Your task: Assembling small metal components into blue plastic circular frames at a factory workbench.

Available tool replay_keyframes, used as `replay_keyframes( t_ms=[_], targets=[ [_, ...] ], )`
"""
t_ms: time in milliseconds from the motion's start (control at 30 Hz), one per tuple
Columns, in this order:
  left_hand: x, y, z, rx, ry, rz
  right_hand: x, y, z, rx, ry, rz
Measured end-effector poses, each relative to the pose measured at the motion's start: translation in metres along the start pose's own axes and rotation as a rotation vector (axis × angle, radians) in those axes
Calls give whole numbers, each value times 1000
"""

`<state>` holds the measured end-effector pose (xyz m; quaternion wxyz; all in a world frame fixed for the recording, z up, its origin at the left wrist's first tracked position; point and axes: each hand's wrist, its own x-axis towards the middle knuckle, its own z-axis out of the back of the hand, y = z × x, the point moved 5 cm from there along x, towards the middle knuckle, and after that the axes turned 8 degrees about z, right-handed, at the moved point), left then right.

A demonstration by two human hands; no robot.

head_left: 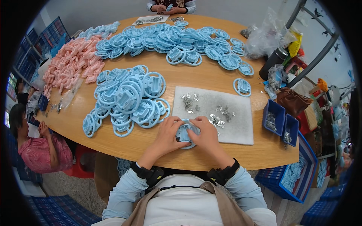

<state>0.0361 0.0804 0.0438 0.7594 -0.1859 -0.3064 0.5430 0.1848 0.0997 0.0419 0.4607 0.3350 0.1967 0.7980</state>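
A light-blue round plastic frame [184,136] lies at the table's near edge, partly over the white foam mat [241,130]. My left hand [167,135] grips its left side, and my right hand [205,135] holds its right side with the thumb pressing toward the middle. Whether a small metal piece is under my fingertips cannot be made out. Small silver metal clips [217,121] lie in loose clusters on the mat just beyond my hands. To the left, a heap of similar blue round frames [126,98] comes close to my left hand.
Across the table lie a long pile of blue frames [177,39] and a pile of pink plastic parts [75,62]. At right stand blue bins of metal pieces [274,113] and a dark cylinder [274,62]. One person sits left [45,150], another works opposite [171,6].
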Motion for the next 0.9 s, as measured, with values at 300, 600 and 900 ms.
replay_keyframes(
  t_ms=[300,600,900],
  targets=[
    [-9,-15,15,-253,40,136,9,-3,3,417,98,-278],
    [-69,43,18,-1349,142,891,13,50,-16,539,190,-158],
    [-133,63,55,-1322,-88,929,11,109,-76,612,418,164]
  ],
)
